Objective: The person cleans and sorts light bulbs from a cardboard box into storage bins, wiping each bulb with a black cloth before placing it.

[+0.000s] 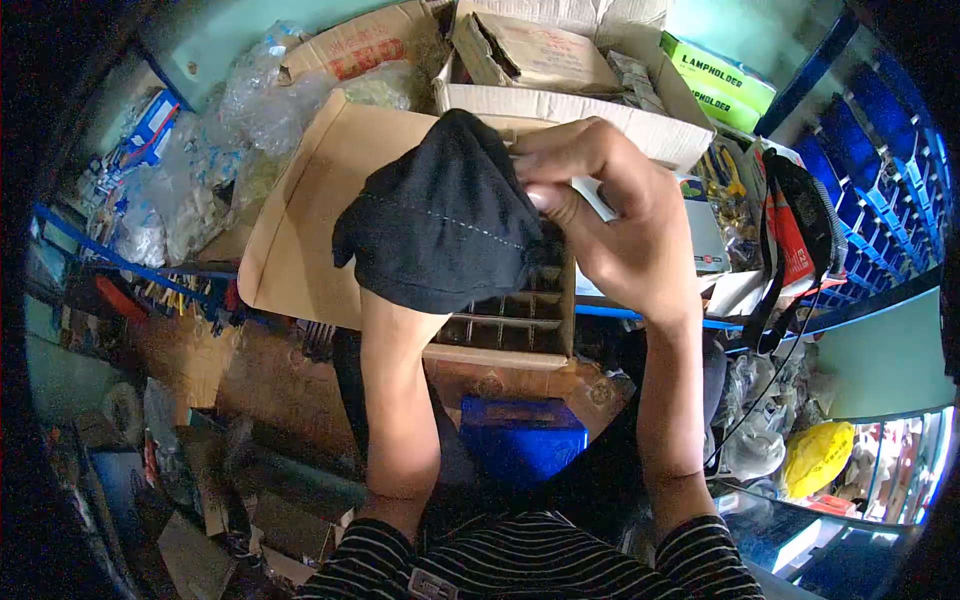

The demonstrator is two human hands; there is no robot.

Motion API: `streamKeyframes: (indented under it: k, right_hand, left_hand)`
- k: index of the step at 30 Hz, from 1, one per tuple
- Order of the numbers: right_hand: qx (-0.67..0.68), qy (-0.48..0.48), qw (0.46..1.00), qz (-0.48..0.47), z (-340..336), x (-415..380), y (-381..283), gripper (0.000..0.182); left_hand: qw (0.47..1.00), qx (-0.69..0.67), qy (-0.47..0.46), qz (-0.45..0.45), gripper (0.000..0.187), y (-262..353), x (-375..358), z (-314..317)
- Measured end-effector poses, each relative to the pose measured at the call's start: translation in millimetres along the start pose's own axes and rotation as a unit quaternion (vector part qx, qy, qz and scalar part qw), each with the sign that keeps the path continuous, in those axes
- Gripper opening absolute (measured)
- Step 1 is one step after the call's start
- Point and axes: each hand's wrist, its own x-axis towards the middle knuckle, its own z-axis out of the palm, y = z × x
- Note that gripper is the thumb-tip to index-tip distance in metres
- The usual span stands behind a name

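A black cloth [440, 230] with a light stitched seam drapes over my left hand, hiding its fingers and palm. Only my left forearm [400, 400] shows below it. On the cloth's right side my right hand [630, 210] is closed, thumb and index finger pinching the cloth's edge. Whether anything else sits between those fingertips, I cannot make out. Beneath both hands is an open cardboard box [500, 357] with a grid of card dividers. The cloth covers much of that grid.
Behind stands a larger carton [560, 105] holding a smaller box [545, 50]. Green lampholder boxes [715, 85] are at its right. Clear plastic bags [270, 110] pile up on the left. A black strap [800, 190] hangs at right. A blue box [525, 437] lies below, between my knees.
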Motion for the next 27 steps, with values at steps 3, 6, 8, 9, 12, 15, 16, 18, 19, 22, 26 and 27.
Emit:
streamKeyframes:
  k: [3,6,8,9,12,15,16,18,19,22,26,27]
  right_hand:
    - [0.082,0.047,0.989,0.110,5,-3,-4,0.018]
    - [0.159,0.037,0.969,0.185,1,-1,-11,0.026]
    - [0.197,0.031,0.961,0.190,-1,1,-13,0.025]
    - [0.219,0.042,0.958,0.180,1,1,-12,0.024]
    - [0.286,0.058,0.943,0.161,6,-1,-5,0.021]
    - [0.354,0.040,0.919,0.172,6,-4,-1,0.019]
    - [0.370,0.034,0.911,0.179,7,-5,-1,0.018]
    - [0.375,0.044,0.906,0.190,8,-4,-4,0.018]
    - [0.364,0.059,0.909,0.194,10,-3,-8,0.018]
    - [0.320,0.112,0.928,0.153,21,-4,-5,0.020]
    - [0.190,0.148,0.967,0.080,27,-4,-6,0.019]
    - [0.146,0.140,0.978,0.054,24,-3,-4,0.019]
  left_hand:
    - [1.000,-0.001,0.001,0.004,0.035,1,2,1]
    - [1.000,-0.004,0.003,0.001,0.035,-2,2,-1]
    - [1.000,-0.005,0.004,0.000,0.034,-6,1,-4]
    - [1.000,-0.006,0.003,-0.002,0.034,-6,0,-5]
    - [1.000,-0.007,0.006,-0.009,0.034,-10,-1,-9]
    - [1.000,-0.008,0.013,-0.019,0.034,-19,2,-12]
    - [1.000,-0.010,0.017,-0.024,0.034,-24,5,-12]
    - [0.999,-0.012,0.023,-0.028,0.034,-28,8,-12]
    - [0.999,-0.014,0.025,-0.029,0.033,-30,8,-13]
    - [0.999,-0.015,0.024,-0.032,0.033,-27,7,-12]
    - [0.999,-0.017,0.025,-0.029,0.033,-24,7,-9]
    - [0.999,-0.019,0.024,-0.026,0.033,-24,8,-8]
